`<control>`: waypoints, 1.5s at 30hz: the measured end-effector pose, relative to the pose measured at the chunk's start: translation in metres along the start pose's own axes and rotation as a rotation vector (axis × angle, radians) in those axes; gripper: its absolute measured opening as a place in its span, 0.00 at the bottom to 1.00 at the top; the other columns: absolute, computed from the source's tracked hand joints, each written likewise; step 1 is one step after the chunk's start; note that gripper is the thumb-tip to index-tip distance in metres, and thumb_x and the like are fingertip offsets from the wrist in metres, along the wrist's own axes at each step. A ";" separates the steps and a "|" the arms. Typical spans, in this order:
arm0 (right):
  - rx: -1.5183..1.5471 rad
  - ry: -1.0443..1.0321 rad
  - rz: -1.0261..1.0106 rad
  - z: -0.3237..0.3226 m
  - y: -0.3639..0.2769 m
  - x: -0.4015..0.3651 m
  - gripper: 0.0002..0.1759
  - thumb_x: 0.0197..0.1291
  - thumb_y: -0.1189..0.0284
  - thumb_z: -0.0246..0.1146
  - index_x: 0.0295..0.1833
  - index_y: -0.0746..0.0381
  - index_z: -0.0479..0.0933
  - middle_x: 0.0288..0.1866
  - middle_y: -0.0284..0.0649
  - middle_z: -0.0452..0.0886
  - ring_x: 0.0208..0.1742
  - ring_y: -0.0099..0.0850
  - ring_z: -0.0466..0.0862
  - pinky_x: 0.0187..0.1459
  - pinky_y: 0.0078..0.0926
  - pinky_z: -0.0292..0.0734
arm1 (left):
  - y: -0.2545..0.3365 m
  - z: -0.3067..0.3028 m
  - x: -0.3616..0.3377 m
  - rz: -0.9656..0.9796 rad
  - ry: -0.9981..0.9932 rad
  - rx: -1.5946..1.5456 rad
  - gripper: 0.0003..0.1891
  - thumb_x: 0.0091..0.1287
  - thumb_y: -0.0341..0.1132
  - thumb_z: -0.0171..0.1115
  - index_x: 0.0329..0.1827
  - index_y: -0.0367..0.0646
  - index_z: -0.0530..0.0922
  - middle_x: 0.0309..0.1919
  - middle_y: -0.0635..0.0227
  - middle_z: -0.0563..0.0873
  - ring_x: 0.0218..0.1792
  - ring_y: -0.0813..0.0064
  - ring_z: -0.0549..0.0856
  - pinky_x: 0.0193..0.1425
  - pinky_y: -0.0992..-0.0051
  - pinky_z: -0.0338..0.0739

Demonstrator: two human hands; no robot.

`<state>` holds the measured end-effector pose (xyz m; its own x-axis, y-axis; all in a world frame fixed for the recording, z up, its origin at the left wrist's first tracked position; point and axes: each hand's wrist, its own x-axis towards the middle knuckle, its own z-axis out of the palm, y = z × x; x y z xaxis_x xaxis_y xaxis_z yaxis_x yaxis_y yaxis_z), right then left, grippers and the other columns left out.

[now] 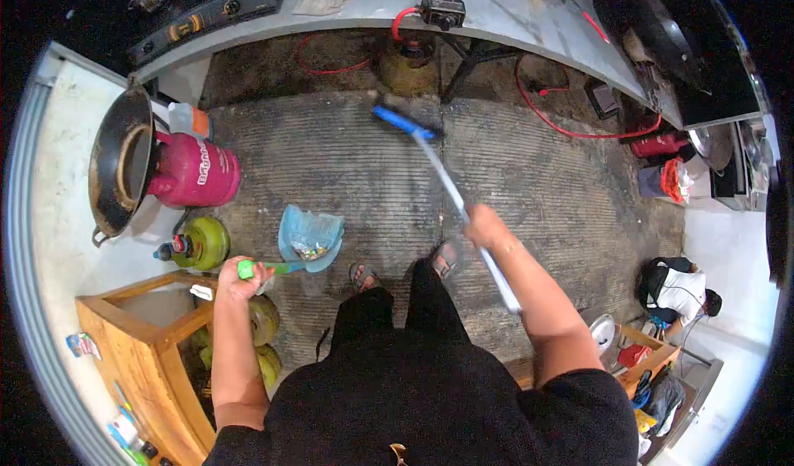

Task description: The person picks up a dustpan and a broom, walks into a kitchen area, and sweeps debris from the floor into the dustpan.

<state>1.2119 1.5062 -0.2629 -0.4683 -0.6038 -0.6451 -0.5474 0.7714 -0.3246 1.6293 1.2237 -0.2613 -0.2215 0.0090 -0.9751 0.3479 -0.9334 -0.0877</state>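
Starting at the far left, a blackened wok (116, 164) is seen touching the top end of the pink gas cylinder (196, 173), which serves as the landmark on the ribbed floor (347, 160). Just below the pink gas cylinder, a small green cylinder (203, 243) is seen.

Below and slightly right of the pink gas cylinder, the left hand (236, 284) is clenched around the green handle (269, 267) of a blue dustpan (310, 236). The dustpan is held just right of that hand, low over the floor. Its handle runs almost level from the fist towards the right, and its wide edge is turned up-frame, away from the body. Coloured scraps are seen inside it.

Farther right of the pink gas cylinder, two sandalled feet (364, 276) are planted.

Well right of the cylinder, the broom (447, 186) is grasped at mid-shaft by the right hand (484, 228), closed round the pale shaft. Its long axis is slanted. The blue head (404, 123) is set up and left of the hand, and the butt end is passed down and right along the forearm.

Far right of the cylinder, another person (678, 288) is seen bent low.
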 end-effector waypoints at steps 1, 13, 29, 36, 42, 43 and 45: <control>-0.044 0.082 -0.005 0.007 0.001 0.035 0.13 0.40 0.72 0.58 0.34 0.67 0.77 0.33 0.54 0.78 0.39 0.46 0.79 0.41 0.37 0.74 | -0.003 0.002 -0.001 -0.003 0.000 -0.015 0.29 0.52 0.28 0.47 0.52 0.18 0.46 0.44 0.35 0.61 0.27 0.68 0.74 0.23 0.81 0.77; 0.015 -0.652 -0.556 0.044 -0.025 -0.017 0.15 0.42 0.70 0.60 0.37 0.67 0.76 0.24 0.50 0.78 0.25 0.41 0.79 0.31 0.38 0.74 | -0.007 0.002 0.000 0.045 0.024 -0.076 0.29 0.53 0.31 0.47 0.52 0.20 0.48 0.45 0.34 0.59 0.29 0.70 0.72 0.22 0.81 0.77; 1.039 0.137 0.650 -0.068 0.324 -0.127 0.09 0.51 0.79 0.51 0.37 0.71 0.71 0.19 0.41 0.72 0.13 0.28 0.72 0.14 0.30 0.74 | -0.098 0.129 0.014 0.011 0.013 0.166 0.25 0.52 0.31 0.50 0.50 0.26 0.55 0.42 0.39 0.69 0.24 0.74 0.73 0.19 0.84 0.73; -0.064 0.061 0.458 -0.080 0.486 0.003 0.10 0.49 0.73 0.54 0.33 0.67 0.78 0.20 0.49 0.78 0.23 0.37 0.80 0.25 0.31 0.75 | -0.127 0.264 0.073 -0.054 -0.136 0.536 0.27 0.53 0.29 0.49 0.54 0.23 0.53 0.41 0.36 0.69 0.23 0.72 0.74 0.20 0.83 0.74; -0.107 0.161 0.464 -0.089 0.343 0.117 0.11 0.48 0.71 0.54 0.35 0.64 0.78 0.38 0.49 0.79 0.43 0.39 0.79 0.43 0.33 0.75 | -0.156 0.361 0.116 -0.085 -0.115 0.684 0.25 0.53 0.29 0.48 0.52 0.22 0.55 0.41 0.32 0.67 0.23 0.69 0.75 0.20 0.81 0.76; -0.042 0.127 0.419 -0.087 0.307 0.122 0.11 0.48 0.71 0.54 0.34 0.64 0.78 0.39 0.50 0.78 0.44 0.40 0.79 0.43 0.33 0.75 | -0.157 0.371 0.123 -0.068 -0.140 0.760 0.23 0.53 0.28 0.47 0.49 0.20 0.56 0.39 0.30 0.68 0.21 0.69 0.76 0.19 0.80 0.76; 0.088 0.227 0.421 -0.070 0.252 0.116 0.11 0.47 0.71 0.54 0.36 0.64 0.78 0.37 0.51 0.78 0.40 0.44 0.79 0.42 0.36 0.75 | -0.156 0.395 0.135 -0.101 -0.140 0.714 0.21 0.53 0.27 0.47 0.46 0.21 0.58 0.37 0.32 0.68 0.26 0.61 0.77 0.20 0.74 0.79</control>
<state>0.9714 1.6171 -0.3712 -0.7814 -0.2562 -0.5689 -0.2214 0.9663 -0.1311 1.1851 1.2285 -0.2988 -0.3519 0.1065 -0.9300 -0.3480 -0.9372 0.0244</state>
